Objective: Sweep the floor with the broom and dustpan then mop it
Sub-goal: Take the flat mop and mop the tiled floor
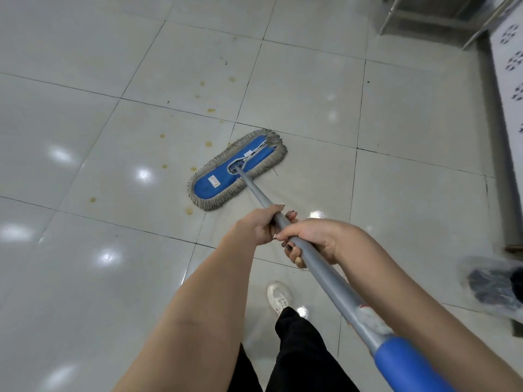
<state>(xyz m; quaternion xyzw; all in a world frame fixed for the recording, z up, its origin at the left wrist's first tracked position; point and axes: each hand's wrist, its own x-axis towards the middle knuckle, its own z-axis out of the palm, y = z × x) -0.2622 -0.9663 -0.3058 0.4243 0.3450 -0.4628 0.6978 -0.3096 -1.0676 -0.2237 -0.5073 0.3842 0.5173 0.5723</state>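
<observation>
Risk: yellowish spots on the tiled floor lie at 11 o'clock of the mop head; a dry or hasty pass would likely smear them, and a wet tile could slip under the shoe. Left hand and right hand both clench the grey handle, touching each other. Mop head rests flat on the floor at 11 o'clock from the hands, well apart.

glossy pale tiled floor, yellow stains, metal legs top right

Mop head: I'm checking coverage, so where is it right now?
In the head view the mop head lies flat on the tiles at centre, just right of the yellow spots.
</observation>
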